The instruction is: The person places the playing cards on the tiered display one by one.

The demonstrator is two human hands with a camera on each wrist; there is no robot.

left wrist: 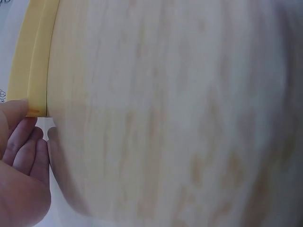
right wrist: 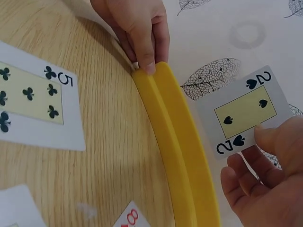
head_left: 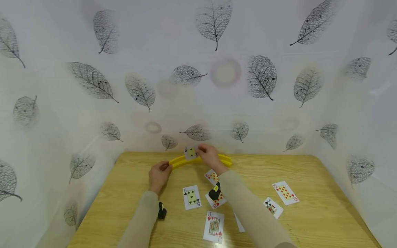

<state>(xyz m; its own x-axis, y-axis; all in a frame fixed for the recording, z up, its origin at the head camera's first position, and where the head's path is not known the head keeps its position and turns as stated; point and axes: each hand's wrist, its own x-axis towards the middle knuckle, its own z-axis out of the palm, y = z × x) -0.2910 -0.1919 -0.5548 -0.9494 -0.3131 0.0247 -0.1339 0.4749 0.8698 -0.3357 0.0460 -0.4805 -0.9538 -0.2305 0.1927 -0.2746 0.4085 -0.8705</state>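
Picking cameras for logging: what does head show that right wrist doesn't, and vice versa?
Head only: the ten of diamonds and black-suited jack at right, plus the black wrist devices.

Right wrist only: no extra object I can make out, but the lower fingers of the right hand, indistinct in head.

Both: the right hand holding the two of spades, the left hand at one end of the yellow rack, five of clubs, red eight, leaf-printed backdrop.

Light wood-grain table had rounded back corners. Whitish sheeting rose behind table and flanked it left and right, with black skeleton-leaf prints. Faint grey rings showed behind table. Small glare on table's near part.
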